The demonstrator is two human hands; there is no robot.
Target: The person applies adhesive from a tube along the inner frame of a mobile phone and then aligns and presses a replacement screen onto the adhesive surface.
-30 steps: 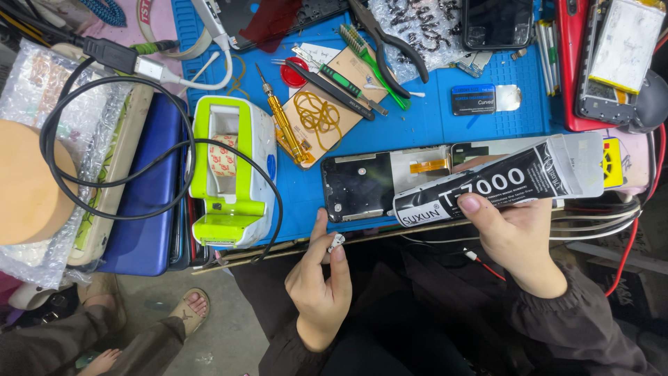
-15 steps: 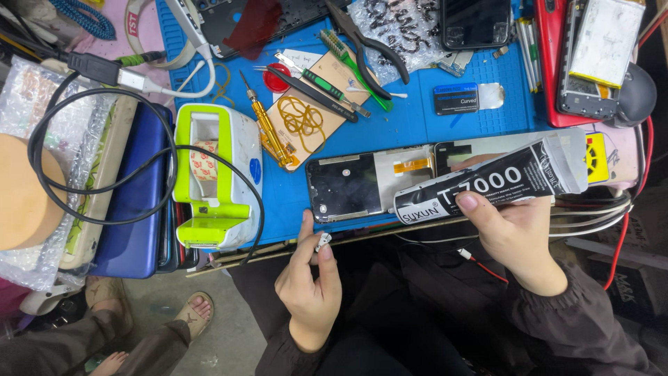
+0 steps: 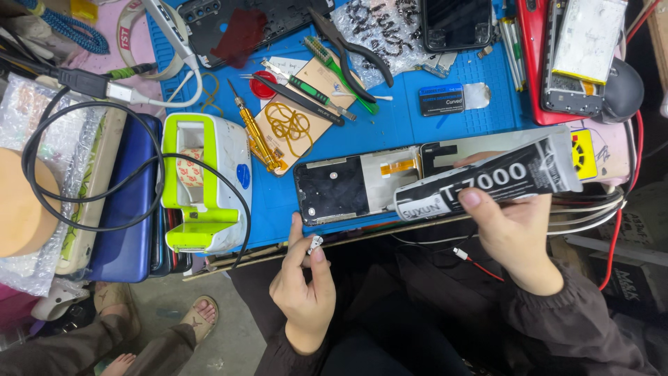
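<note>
Over the blue work mat (image 3: 403, 125), the right hand (image 3: 511, 230) grips a black-and-white glue tube (image 3: 487, 182); the left hand (image 3: 303, 282) pinches a small white cap (image 3: 315, 244).

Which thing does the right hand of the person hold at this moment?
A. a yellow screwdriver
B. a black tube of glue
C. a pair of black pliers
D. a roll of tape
B. The right hand is closed around a black tube of glue, which lies across the opened phone frame on the blue mat, while the left hand pinches a small white cap.
</note>
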